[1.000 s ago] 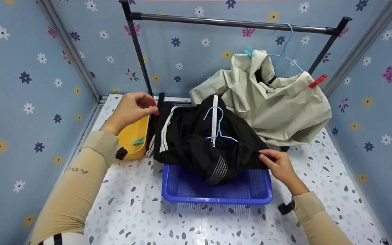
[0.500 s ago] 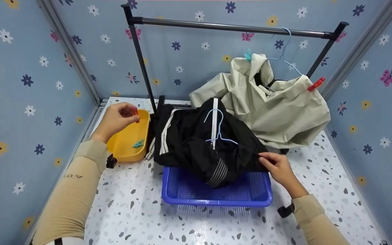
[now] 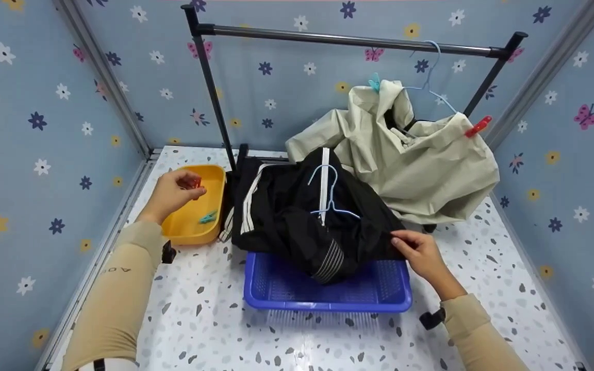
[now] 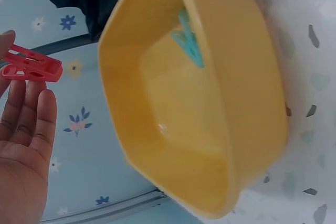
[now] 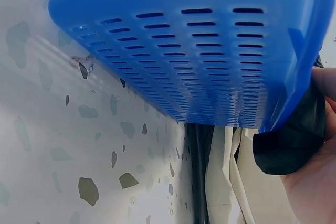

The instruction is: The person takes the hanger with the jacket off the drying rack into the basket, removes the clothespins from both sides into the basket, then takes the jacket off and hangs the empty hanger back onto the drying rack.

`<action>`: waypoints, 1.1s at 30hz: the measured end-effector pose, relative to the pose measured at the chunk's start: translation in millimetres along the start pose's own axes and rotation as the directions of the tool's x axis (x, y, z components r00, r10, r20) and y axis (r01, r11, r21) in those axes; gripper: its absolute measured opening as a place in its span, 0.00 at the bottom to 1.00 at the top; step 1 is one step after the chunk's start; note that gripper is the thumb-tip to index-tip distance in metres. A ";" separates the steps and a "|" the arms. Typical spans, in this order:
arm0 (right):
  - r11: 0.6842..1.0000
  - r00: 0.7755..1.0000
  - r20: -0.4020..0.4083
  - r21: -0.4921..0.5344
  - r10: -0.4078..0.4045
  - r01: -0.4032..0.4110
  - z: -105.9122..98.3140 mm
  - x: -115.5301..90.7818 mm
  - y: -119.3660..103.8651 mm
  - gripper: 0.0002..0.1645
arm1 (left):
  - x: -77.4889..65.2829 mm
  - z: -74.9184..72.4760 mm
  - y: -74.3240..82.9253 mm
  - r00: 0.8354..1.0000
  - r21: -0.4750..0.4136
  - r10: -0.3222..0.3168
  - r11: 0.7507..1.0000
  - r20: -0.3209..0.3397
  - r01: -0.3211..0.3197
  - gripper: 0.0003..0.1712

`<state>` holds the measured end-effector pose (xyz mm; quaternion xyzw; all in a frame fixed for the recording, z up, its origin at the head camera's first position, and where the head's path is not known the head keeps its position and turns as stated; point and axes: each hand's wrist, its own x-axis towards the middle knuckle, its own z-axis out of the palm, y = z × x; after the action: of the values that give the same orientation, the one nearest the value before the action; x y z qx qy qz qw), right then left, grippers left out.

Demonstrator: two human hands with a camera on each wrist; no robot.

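Over the yellow basin (image 3: pixel 199 238) my left hand (image 3: pixel 172 193) pinches a red clothespin (image 4: pixel 39 67) between thumb and fingertips. A teal clothespin (image 4: pixel 188 43) lies inside the basin. My right hand (image 3: pixel 418 252) pinches the right edge of a black garment (image 3: pixel 286 221) with white stripes, which drapes over the blue basket (image 3: pixel 328 306). In the right wrist view, a dark fold of cloth (image 5: pixel 294 145) hangs by that hand at the basket's side. A light blue hanger (image 3: pixel 332 198) lies on the garment, its hook pointing up.
A black clothes rack (image 3: pixel 348 37) stands at the back. From its right side hangs a beige jacket (image 3: pixel 431 170) on a light blue hanger, with a teal clip (image 3: pixel 374 82) and a red clip (image 3: pixel 478 127). Speckled flooring (image 3: pixel 307 340) spreads in front.
My left hand has moved left and down from the garment's left side to over the yellow basin, carrying the red clothespin. The right hand keeps its hold on the garment's edge.
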<state>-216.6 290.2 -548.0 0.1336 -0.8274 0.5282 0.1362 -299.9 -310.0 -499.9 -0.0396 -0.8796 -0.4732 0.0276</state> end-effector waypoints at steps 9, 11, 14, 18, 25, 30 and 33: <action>1.000 1.000 0.023 0.017 -0.003 0.003 -1.4 -0.9 -1.9 0.07 | 2.9 8.8 -21.3 0.997 0.022 -0.063 0.998 0.039 0.062 0.23; 1.000 1.000 0.028 0.020 -0.001 0.000 -1.3 -1.1 -1.9 0.07 | 2.7 11.1 -25.2 0.996 0.037 -0.079 0.996 0.047 0.078 0.24; 1.000 1.000 0.031 0.025 0.006 -0.007 -1.3 -1.2 -2.2 0.06 | 3.2 14.2 -29.7 0.994 0.051 -0.096 0.994 0.059 0.093 0.25; 0.999 1.000 0.028 0.029 0.012 -0.013 -2.0 -1.5 -2.0 0.06 | 5.1 18.0 -32.5 0.991 0.089 -0.104 0.991 0.080 0.097 0.25; 0.999 1.000 0.028 0.033 0.014 -0.015 -2.2 -1.7 -1.0 0.06 | 9.2 24.4 -35.8 0.988 0.197 -0.116 0.976 0.100 0.095 0.23; 0.999 0.999 0.030 0.048 0.024 -0.025 -2.3 -2.3 -1.6 0.06 | 12.3 28.7 -36.6 0.976 0.191 -0.172 0.971 0.132 0.145 0.25; 0.999 0.999 0.024 0.047 0.022 -0.023 -2.4 -2.3 -1.2 0.06 | 13.1 31.0 -37.0 0.969 0.177 -0.202 0.968 0.143 0.176 0.26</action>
<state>-213.9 292.1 -546.9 0.1336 -0.8178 0.5473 0.1175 -316.8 -303.9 -546.5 0.0092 -0.9145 -0.3953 -0.0855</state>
